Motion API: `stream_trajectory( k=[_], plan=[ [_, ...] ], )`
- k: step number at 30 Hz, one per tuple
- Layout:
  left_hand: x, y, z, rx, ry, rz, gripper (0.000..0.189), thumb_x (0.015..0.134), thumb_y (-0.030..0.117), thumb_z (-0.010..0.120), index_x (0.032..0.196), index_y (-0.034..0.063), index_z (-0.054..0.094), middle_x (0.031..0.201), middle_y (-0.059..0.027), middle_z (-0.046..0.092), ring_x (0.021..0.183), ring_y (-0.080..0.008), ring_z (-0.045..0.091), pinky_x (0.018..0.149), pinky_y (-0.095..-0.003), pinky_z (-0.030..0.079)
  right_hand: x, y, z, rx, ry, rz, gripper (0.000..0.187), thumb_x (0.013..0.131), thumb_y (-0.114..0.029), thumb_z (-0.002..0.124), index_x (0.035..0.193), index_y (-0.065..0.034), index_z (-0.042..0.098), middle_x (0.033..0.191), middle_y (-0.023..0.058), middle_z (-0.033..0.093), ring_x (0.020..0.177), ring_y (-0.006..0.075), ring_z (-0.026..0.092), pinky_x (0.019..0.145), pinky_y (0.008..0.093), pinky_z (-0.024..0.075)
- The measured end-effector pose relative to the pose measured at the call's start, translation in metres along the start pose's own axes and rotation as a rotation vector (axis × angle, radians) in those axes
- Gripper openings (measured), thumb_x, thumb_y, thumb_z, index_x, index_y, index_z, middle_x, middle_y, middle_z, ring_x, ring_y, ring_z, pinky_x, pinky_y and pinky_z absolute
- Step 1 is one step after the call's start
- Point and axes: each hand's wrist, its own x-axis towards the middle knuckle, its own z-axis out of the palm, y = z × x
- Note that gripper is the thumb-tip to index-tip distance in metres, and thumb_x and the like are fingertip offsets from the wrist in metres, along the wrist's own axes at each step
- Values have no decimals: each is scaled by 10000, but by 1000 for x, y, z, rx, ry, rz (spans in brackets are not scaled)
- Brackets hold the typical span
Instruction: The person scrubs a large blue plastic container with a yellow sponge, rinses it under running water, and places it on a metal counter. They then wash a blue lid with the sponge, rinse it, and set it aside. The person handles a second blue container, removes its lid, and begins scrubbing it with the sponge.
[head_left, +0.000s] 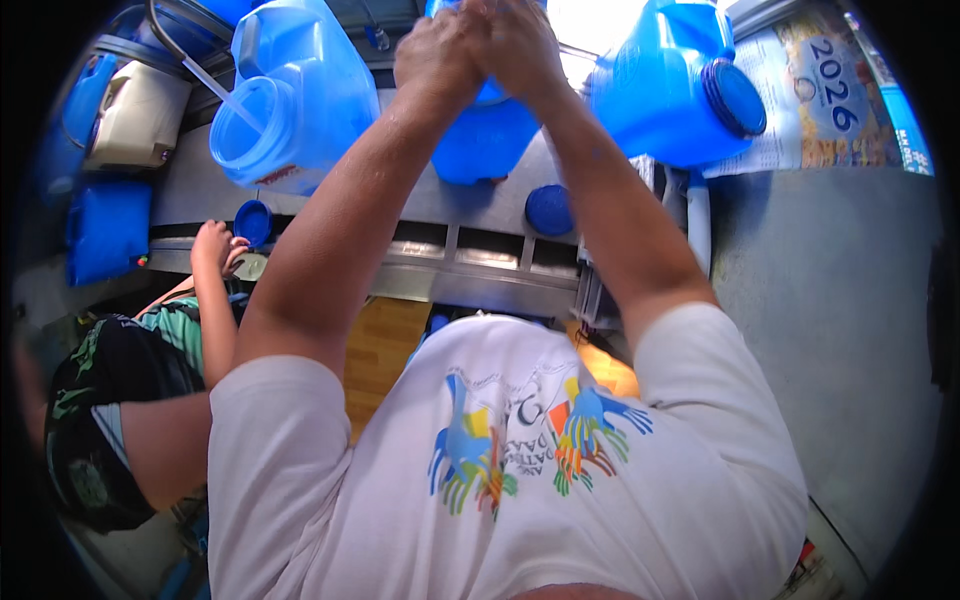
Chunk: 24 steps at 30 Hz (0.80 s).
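Note:
At the top of the view my left hand (442, 56) and my right hand (521, 52) are close together, over the upper part of a blue plastic water container (484, 146). My fingers are curled, but their tips are hidden and partly cut off by the picture's edge, so I cannot tell what they grip. To the left stands a translucent blue jug (322, 97) with its wide mouth uncovered and a clear tube (221, 94) leading into it. On the right is another blue jug (645, 97) with a dark blue screw cap (735, 97) on it.
A round blue cap (550, 210) lies on the metal counter (409, 281); another blue cap (253, 223) is near its left front edge. At left, another person's hand (214, 247) is close to that cap. Beyond are a cream jug (139, 116) and a blue container (109, 232).

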Motion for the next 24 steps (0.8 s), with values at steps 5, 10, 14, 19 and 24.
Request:
stream_trajectory(
  k=[5, 10, 14, 19, 24],
  plan=[
    [-9, 11, -18, 43, -177, -62, 292, 989, 315, 492, 1140, 95, 612, 1070, -149, 690, 1023, -351, 660, 867, -492, 523, 17, -1, -31, 36, -56, 80, 493, 990, -366, 462, 1345, -25, 482, 1259, 221, 570, 1222, 310, 528, 1051, 415, 405],
    [-6, 13, -22, 4, -196, -138, 352, 1014, 349, 484, 1286, 147, 579, 1110, -159, 690, 1061, -337, 662, 858, -487, 543, 38, -1, -28, 105, 12, 76, 501, 985, -402, 462, 1316, -29, 515, 1231, 214, 592, 1199, 320, 550, 1034, 426, 423],
    [-1, 9, -18, 20, -214, -153, 303, 987, 359, 525, 1148, 113, 599, 1082, -135, 692, 1029, -348, 658, 863, -495, 521, 29, 1, 13, -10, 74, 21, 512, 981, -431, 461, 1292, -33, 542, 1210, 209, 610, 1181, 328, 567, 1020, 436, 437],
    [4, 6, -13, -53, -209, -146, 309, 986, 364, 530, 1151, 115, 605, 1067, -140, 697, 1031, -337, 659, 853, -484, 528, 39, 13, -9, 47, -11, 67, 530, 977, -468, 461, 1263, -37, 575, 1182, 202, 633, 1158, 338, 589, 1003, 447, 455],
    [10, 2, -3, -81, -224, -168, 312, 973, 376, 545, 1098, 94, 596, 1052, -145, 693, 1018, -359, 650, 858, -507, 508, 47, -1, -3, 6, 40, 22, 553, 972, -505, 460, 1234, -41, 609, 1155, 195, 655, 1135, 348, 610, 986, 459, 473]
  ],
)
